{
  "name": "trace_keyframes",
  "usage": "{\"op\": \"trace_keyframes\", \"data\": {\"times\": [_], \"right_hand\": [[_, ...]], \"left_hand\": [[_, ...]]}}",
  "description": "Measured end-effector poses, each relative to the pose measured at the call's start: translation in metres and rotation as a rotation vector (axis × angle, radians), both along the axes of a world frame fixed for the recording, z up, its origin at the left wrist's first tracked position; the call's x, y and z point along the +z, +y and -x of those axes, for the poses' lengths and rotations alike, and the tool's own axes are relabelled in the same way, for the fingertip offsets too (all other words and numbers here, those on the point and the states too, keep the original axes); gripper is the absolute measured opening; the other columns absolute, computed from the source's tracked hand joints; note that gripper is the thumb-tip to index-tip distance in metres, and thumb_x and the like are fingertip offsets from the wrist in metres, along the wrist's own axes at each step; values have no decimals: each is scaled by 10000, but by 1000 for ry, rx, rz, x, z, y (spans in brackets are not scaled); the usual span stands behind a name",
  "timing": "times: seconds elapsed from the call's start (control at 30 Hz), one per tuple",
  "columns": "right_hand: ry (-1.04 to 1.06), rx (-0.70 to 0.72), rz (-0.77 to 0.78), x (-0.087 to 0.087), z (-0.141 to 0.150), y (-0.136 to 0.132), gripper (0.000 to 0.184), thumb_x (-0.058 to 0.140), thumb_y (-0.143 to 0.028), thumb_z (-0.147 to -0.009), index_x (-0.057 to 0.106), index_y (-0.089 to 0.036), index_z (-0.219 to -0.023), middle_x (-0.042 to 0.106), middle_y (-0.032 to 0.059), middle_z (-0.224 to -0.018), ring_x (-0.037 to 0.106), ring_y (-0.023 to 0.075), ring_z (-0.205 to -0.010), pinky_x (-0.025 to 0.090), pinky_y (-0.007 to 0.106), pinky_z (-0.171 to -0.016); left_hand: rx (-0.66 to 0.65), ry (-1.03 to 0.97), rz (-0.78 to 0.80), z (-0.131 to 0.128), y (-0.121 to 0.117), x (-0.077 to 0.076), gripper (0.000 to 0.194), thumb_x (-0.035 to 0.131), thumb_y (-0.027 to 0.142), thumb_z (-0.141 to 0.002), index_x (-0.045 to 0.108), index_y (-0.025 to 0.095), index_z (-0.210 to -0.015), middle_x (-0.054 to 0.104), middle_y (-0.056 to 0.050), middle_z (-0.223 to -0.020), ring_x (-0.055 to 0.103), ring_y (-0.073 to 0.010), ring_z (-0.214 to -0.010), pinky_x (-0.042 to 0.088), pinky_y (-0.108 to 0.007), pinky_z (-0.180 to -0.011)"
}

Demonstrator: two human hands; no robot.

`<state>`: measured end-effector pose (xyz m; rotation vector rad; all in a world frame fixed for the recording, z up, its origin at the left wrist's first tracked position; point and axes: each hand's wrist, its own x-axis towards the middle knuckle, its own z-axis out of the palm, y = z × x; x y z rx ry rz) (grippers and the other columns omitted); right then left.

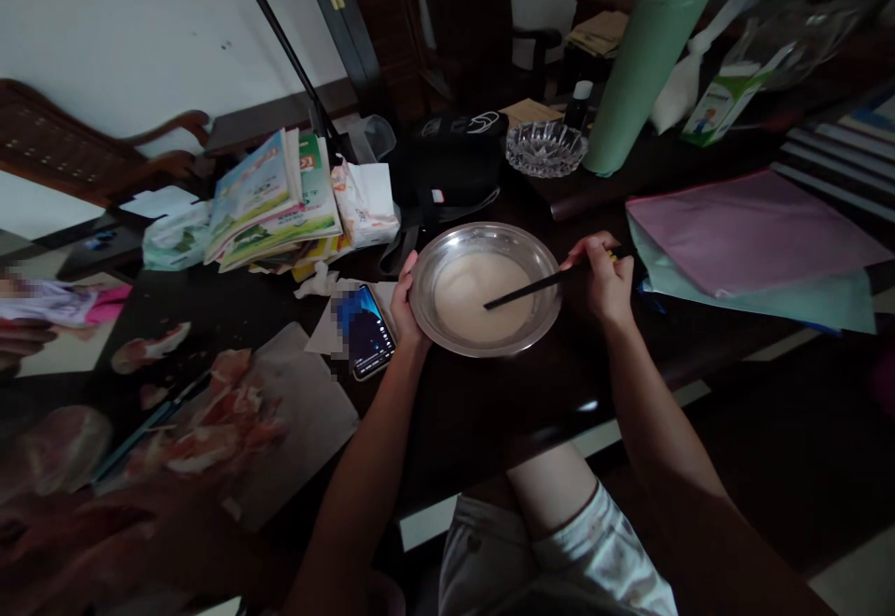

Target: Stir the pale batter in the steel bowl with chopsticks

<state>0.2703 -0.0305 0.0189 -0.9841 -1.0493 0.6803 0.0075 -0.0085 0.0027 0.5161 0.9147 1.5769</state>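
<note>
A shiny metal bowl (482, 239) holds a pale, milky batter-like liquid (465, 297). My left hand (404, 307) is closed on the bowl's left rim, thumb side up. In my right hand (607, 282), on the right of the bowl, are black chopsticks (528, 290), pressed together so that I cannot make out each one. Their tips dip into the liquid near its middle. Just left of my left hand lies a phone (372, 336) with its screen lit.
Left of the bowl are stacked booklets (262, 206), a tissue pack (367, 201) and peelings on a sheet (224, 420). Behind it stand a glass ashtray (545, 150) and a tall green thermos (647, 66). Pink and green folders (762, 234) lie to the right. Another person sits at far left.
</note>
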Motion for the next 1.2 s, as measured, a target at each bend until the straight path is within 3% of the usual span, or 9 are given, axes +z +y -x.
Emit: {"op": "trace_keyframes", "data": {"times": [0.17, 0.27, 0.4, 0.6, 0.7, 0.8, 0.9, 1.0, 1.2], "right_hand": [[-115, 125, 61, 4, 4, -2, 375, 673, -593, -841, 698, -231, -744, 671, -2, -645, 648, 175, -660, 536, 337, -703], [-105, 54, 15, 3, 3, 0, 359, 670, -570, -853, 687, -233, -732, 690, 0, -692, 662, 173, -709, 533, 331, -728], [-11, -36, -11, -1, 0, 1, 368, 648, -559, -875, 654, -232, -706, 626, -23, -617, 605, 140, -590, 510, 301, -646], [-139, 115, 36, 1, 3, -1, 365, 662, -587, -852, 698, -237, -756, 685, 1, -683, 655, 174, -684, 542, 333, -707], [-127, 33, -6, 0, 1, 1, 347, 655, -553, -873, 687, -235, -738, 691, -3, -708, 663, 166, -723, 532, 322, -740], [-25, -48, -22, -2, 0, 2, 358, 642, -545, -885, 660, -231, -714, 635, -22, -626, 614, 142, -611, 512, 300, -667], [-19, 24, 33, -1, 1, 1, 369, 656, -575, -860, 666, -231, -730, 627, -21, -605, 599, 147, -570, 519, 309, -640], [-97, 93, 50, 1, 3, 0, 378, 671, -595, -839, 682, -228, -750, 681, 0, -678, 645, 168, -650, 539, 330, -694], [-38, -49, 4, 1, 1, 1, 379, 636, -576, -877, 641, -235, -712, 623, -24, -615, 605, 146, -604, 513, 309, -662]], "left_hand": [[-9, 31, -17, 2, 2, -4, 336, 639, 326, -777, 751, 232, -1079, 753, -37, -1173, 597, -258, -1267, 411, -365, -1105], [-4, 6, -8, 1, 1, -3, 340, 626, 303, -785, 750, 216, -1089, 753, -45, -1174, 608, -252, -1249, 406, -362, -1108], [-5, 10, 1, 0, 0, -1, 330, 611, 307, -804, 755, 219, -1088, 754, -45, -1173, 607, -250, -1251, 408, -361, -1107], [-5, 24, -12, 1, 1, -3, 339, 628, 322, -782, 756, 236, -1084, 746, -32, -1207, 588, -255, -1283, 408, -360, -1115], [-7, 15, 0, 1, 1, -3, 340, 630, 314, -776, 756, 231, -1080, 750, -36, -1192, 593, -259, -1277, 412, -362, -1112], [-12, 24, -2, 0, 1, -1, 336, 632, 327, -781, 752, 231, -1080, 748, -35, -1197, 583, -268, -1293, 407, -372, -1119], [-12, 41, -10, 1, 0, -1, 338, 638, 339, -774, 750, 234, -1076, 744, -38, -1210, 562, -280, -1320, 406, -384, -1123], [-14, 46, -12, 1, 1, -1, 350, 654, 341, -761, 745, 240, -1083, 741, -35, -1214, 562, -271, -1320, 401, -374, -1128], [-11, 29, -7, 1, 1, -3, 344, 642, 331, -782, 743, 234, -1096, 757, -32, -1159, 609, -252, -1248, 418, -361, -1100]]}}
